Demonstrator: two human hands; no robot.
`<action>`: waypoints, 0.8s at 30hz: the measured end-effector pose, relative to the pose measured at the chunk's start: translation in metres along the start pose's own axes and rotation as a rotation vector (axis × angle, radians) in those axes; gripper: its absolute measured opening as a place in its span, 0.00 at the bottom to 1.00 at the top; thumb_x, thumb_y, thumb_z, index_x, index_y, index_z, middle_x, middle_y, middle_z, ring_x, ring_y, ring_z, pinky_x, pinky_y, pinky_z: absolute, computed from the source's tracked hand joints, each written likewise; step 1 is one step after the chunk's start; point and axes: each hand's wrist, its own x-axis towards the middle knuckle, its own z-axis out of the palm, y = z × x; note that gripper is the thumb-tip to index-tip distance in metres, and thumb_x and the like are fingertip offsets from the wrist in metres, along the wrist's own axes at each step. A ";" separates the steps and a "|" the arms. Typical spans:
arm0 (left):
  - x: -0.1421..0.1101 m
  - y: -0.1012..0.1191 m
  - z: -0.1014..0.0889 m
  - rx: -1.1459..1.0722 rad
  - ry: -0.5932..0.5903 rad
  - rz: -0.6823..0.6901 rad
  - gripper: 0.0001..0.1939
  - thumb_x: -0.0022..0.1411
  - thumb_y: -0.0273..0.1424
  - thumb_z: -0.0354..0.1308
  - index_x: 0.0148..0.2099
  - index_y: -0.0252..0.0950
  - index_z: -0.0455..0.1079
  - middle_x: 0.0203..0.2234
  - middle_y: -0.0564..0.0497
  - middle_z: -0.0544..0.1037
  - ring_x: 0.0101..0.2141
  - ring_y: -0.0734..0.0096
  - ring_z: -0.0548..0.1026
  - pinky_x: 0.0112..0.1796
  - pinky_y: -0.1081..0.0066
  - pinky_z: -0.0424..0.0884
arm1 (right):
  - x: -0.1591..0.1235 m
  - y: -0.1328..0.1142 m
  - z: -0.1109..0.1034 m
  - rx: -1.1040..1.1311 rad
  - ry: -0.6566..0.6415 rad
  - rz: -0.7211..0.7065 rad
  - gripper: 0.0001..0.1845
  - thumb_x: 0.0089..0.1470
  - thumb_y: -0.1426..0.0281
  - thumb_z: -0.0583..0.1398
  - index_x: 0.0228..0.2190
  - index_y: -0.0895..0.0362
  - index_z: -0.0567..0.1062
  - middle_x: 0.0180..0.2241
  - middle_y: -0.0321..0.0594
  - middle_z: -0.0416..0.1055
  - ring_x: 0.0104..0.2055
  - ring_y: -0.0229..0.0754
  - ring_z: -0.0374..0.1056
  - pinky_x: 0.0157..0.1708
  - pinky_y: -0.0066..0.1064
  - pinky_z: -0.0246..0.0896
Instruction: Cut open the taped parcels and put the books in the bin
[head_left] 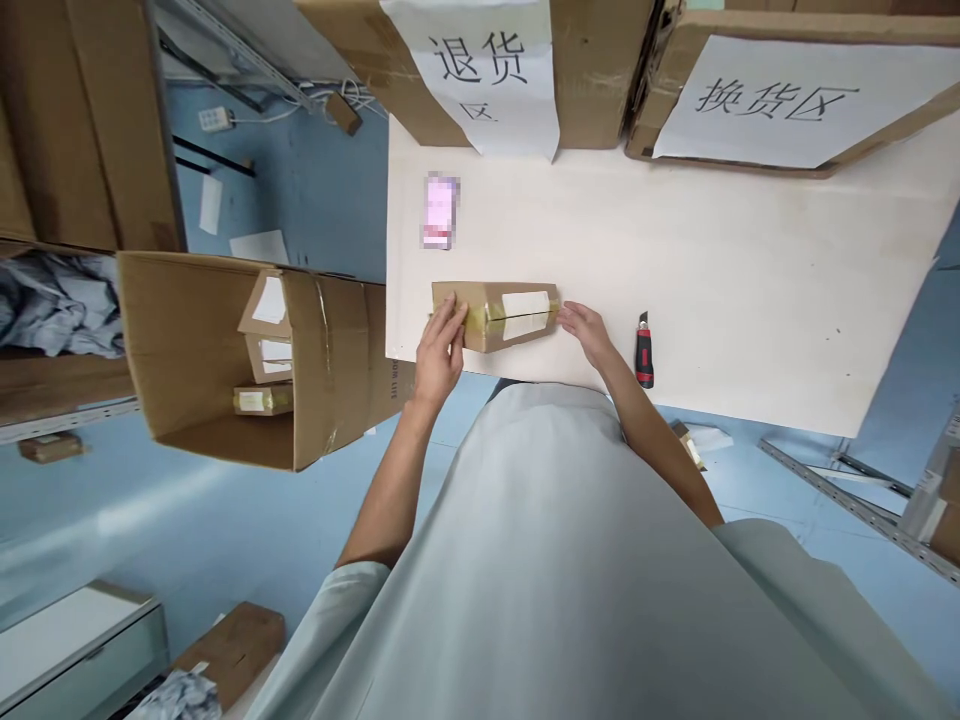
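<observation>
A small taped cardboard box point(459, 327) with white labels on its side lies near the front edge of the white table point(720, 260). My left hand point(441, 350) grips its left end, fingers bent over the top and front. At the other end, the fingertips of my right hand point(586, 328) press against the taped edge, so the box is held between both hands. The undersides of my fingers are partly hidden. To the right of my right hand lies a red and black utility knife point(643, 352), apart from it.
A blurred pink object point(440, 210) lies at the table's upper left. Two big cartons, a left carton point(592, 80) and a right carton point(651, 130), carry paper signs along the back. Left of the table, an open carton point(195, 300) holds several small boxes point(268, 310).
</observation>
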 end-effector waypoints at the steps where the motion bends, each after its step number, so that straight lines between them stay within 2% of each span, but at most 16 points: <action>1: -0.002 -0.004 -0.003 0.010 0.036 -0.033 0.27 0.85 0.46 0.45 0.73 0.46 0.74 0.71 0.38 0.75 0.73 0.52 0.71 0.72 0.45 0.68 | -0.003 -0.001 0.000 0.005 -0.005 -0.015 0.28 0.69 0.58 0.62 0.63 0.60 0.76 0.62 0.52 0.82 0.59 0.43 0.81 0.65 0.40 0.73; 5: -0.004 -0.010 -0.009 -0.020 0.133 -0.124 0.28 0.83 0.50 0.49 0.70 0.42 0.77 0.62 0.36 0.78 0.65 0.54 0.77 0.67 0.53 0.74 | -0.022 -0.002 0.004 0.020 0.007 -0.095 0.29 0.65 0.55 0.64 0.61 0.58 0.78 0.59 0.51 0.84 0.60 0.46 0.80 0.67 0.46 0.72; 8: 0.002 -0.006 -0.005 -0.107 0.109 -0.172 0.31 0.82 0.53 0.48 0.70 0.40 0.77 0.62 0.35 0.78 0.65 0.53 0.77 0.67 0.53 0.74 | -0.039 0.001 0.003 0.029 0.063 -0.155 0.32 0.58 0.57 0.69 0.59 0.60 0.79 0.57 0.53 0.84 0.61 0.50 0.80 0.68 0.48 0.71; 12: 0.015 0.001 0.014 -0.340 -0.033 -0.296 0.35 0.80 0.59 0.50 0.69 0.39 0.77 0.67 0.36 0.78 0.68 0.50 0.75 0.68 0.51 0.73 | -0.064 0.000 -0.010 -0.042 0.185 -0.202 0.32 0.55 0.59 0.69 0.59 0.59 0.80 0.55 0.50 0.84 0.58 0.50 0.80 0.67 0.47 0.73; 17: 0.024 0.005 0.048 -0.755 -0.277 -0.555 0.39 0.77 0.66 0.44 0.69 0.45 0.74 0.71 0.40 0.75 0.69 0.52 0.75 0.65 0.49 0.76 | -0.102 -0.008 -0.031 -0.183 0.351 -0.285 0.24 0.60 0.59 0.67 0.55 0.55 0.82 0.48 0.44 0.83 0.54 0.47 0.80 0.64 0.46 0.77; 19: 0.025 0.007 0.058 -0.824 -0.339 -0.652 0.35 0.75 0.65 0.50 0.68 0.47 0.73 0.73 0.41 0.73 0.68 0.51 0.76 0.62 0.48 0.79 | -0.118 -0.010 -0.034 -0.268 0.389 -0.315 0.21 0.63 0.57 0.66 0.53 0.53 0.83 0.49 0.43 0.83 0.54 0.47 0.80 0.62 0.46 0.78; 21: 0.025 0.008 0.063 -0.844 -0.361 -0.724 0.32 0.71 0.59 0.61 0.66 0.46 0.74 0.72 0.39 0.73 0.66 0.51 0.77 0.60 0.47 0.81 | -0.130 -0.010 -0.035 -0.323 0.401 -0.313 0.21 0.66 0.54 0.64 0.52 0.53 0.83 0.51 0.44 0.82 0.53 0.46 0.80 0.60 0.45 0.79; 24: 0.025 0.006 0.064 -0.858 -0.396 -0.712 0.35 0.64 0.48 0.72 0.69 0.43 0.71 0.68 0.37 0.77 0.63 0.52 0.80 0.61 0.48 0.81 | -0.137 -0.006 -0.037 -0.336 0.403 -0.264 0.23 0.69 0.51 0.62 0.49 0.55 0.84 0.52 0.47 0.82 0.54 0.47 0.80 0.60 0.43 0.79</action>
